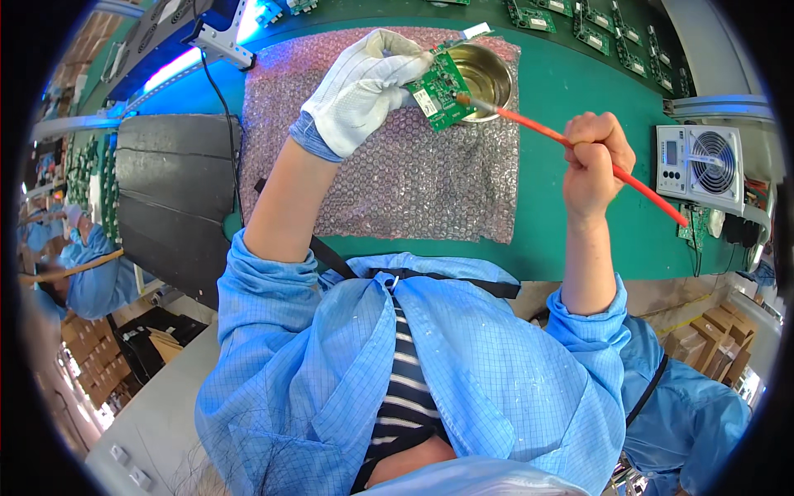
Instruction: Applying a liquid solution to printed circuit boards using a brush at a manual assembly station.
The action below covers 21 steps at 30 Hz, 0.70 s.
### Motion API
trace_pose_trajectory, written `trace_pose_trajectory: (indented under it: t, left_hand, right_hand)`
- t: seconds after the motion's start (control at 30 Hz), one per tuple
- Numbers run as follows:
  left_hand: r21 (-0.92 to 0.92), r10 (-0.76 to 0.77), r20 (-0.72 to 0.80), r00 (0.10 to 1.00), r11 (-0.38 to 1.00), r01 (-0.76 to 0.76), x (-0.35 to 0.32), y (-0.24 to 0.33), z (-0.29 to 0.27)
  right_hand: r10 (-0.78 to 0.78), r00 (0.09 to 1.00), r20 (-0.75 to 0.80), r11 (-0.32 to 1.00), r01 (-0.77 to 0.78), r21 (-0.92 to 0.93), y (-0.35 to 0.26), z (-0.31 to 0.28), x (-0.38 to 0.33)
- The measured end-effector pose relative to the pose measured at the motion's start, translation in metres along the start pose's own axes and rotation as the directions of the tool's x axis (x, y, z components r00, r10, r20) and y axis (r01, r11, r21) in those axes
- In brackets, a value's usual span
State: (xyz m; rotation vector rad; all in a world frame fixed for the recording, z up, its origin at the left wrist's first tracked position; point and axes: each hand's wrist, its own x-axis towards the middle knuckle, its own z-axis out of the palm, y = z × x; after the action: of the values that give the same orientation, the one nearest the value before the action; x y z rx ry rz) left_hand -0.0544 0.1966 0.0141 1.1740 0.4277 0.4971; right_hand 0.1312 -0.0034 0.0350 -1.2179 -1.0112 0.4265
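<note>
My left hand (361, 89), in a white glove, pinches a green circuit board (441, 89) by its left edge. A short cable with a white connector (475, 31) sticks out past the board's top. In my bare right hand (594, 161) is a brush with a long red handle (538, 126), gripped in a closed fist. The brush tip meets the lower right part of the board's face. Behind the board stands a round metal bowl (502, 83) holding some yellowish liquid; the board hides its left side.
Pink bubble wrap (397, 186) covers the green bench mat (595, 87) under my hands. Several boards (592, 37) lie at the back right. A white fan unit (700, 165) stands on the right. At left are a dark panel (175, 178) and a black cable (222, 99). Co-workers in blue (103, 273) are nearby.
</note>
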Motion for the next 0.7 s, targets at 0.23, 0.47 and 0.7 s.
trace_pose_trajectory:
  t: [0.23,0.47,0.7]
  left_hand:
    - [-0.217,0.011,-0.112,0.994,0.975,-0.035,0.008,-0.012,-0.008]
    - [0.012,0.147,-0.206,0.967,0.989,-0.148,0.008,-0.019,-0.008]
    - [-0.214,0.081,-0.198,0.977,0.969,-0.124,0.007,-0.017,-0.004]
  right_hand:
    - [-0.046,0.998,-0.034,0.981,0.038,-0.191,0.005,0.017,-0.020]
    - [-0.118,0.978,-0.171,0.968,0.075,-0.240,0.006,0.027,-0.025]
    - [-0.109,0.980,-0.169,0.984,0.082,-0.158,0.010,0.033,-0.027]
